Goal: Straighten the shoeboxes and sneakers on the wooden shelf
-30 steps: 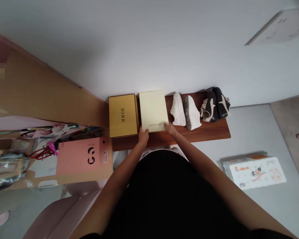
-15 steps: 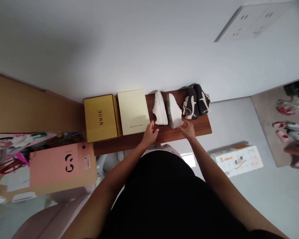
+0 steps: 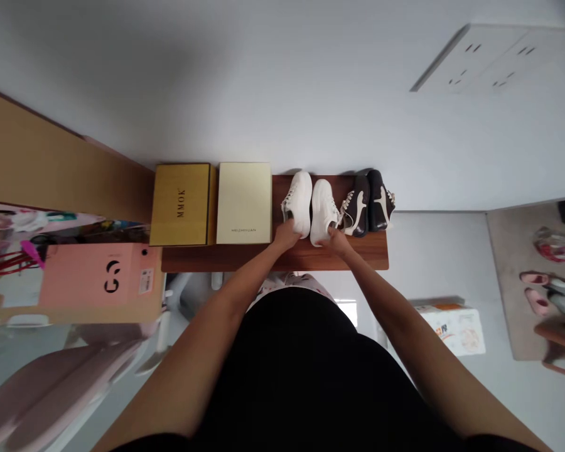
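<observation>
A pair of white sneakers stands upright side by side on a dark wooden shelf (image 3: 273, 258) against the wall. My left hand (image 3: 288, 234) grips the heel of the left white sneaker (image 3: 299, 199). My right hand (image 3: 335, 236) is closed on the heel of the right white sneaker (image 3: 322, 207). Left of them lie a cream shoebox (image 3: 243, 202) and a gold shoebox (image 3: 181, 204), both closed. A pair of dark sneakers with white trim (image 3: 370, 206) stands at the shelf's right end, close to the white pair.
A pink box (image 3: 98, 279) sits on cluttered storage at the left beside a tan cabinet (image 3: 51, 169). A white printed carton (image 3: 454, 328) lies on the grey floor below right. Several shoes (image 3: 548, 285) rest by a mat at the far right.
Both hands left the cream shoebox, moved right and closed on the white sneakers. The right white sneaker, which lay on its side, now stands upright beside its mate.
</observation>
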`<act>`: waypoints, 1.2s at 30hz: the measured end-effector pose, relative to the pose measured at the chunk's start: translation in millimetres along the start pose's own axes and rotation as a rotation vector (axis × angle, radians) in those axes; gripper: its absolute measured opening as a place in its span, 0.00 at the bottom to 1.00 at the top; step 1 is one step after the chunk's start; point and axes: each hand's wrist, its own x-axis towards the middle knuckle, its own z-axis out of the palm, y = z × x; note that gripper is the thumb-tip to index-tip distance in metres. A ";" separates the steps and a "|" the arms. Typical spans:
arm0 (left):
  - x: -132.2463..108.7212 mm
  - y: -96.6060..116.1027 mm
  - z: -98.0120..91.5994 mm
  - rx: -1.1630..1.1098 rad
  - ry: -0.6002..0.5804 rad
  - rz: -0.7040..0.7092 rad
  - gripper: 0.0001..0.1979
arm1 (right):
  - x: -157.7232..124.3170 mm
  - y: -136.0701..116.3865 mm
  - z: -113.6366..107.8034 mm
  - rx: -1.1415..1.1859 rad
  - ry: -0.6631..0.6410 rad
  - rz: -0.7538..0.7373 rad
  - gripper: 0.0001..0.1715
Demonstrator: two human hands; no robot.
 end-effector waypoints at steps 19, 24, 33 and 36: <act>19.0 36.8 11.3 0.497 0.057 0.118 0.15 | 38.0 -67.2 -21.2 -0.649 -0.248 0.014 0.20; 18.6 42.8 14.6 0.504 0.062 0.101 0.16 | 46.1 -64.6 -11.1 -0.648 -0.243 -0.011 0.19; 16.2 33.3 22.8 0.466 0.112 0.093 0.15 | 42.8 -54.6 -0.6 -0.599 -0.134 -0.117 0.11; 12.8 35.5 19.4 0.468 0.143 0.078 0.13 | 31.1 -46.4 -7.0 -0.516 0.037 -0.211 0.11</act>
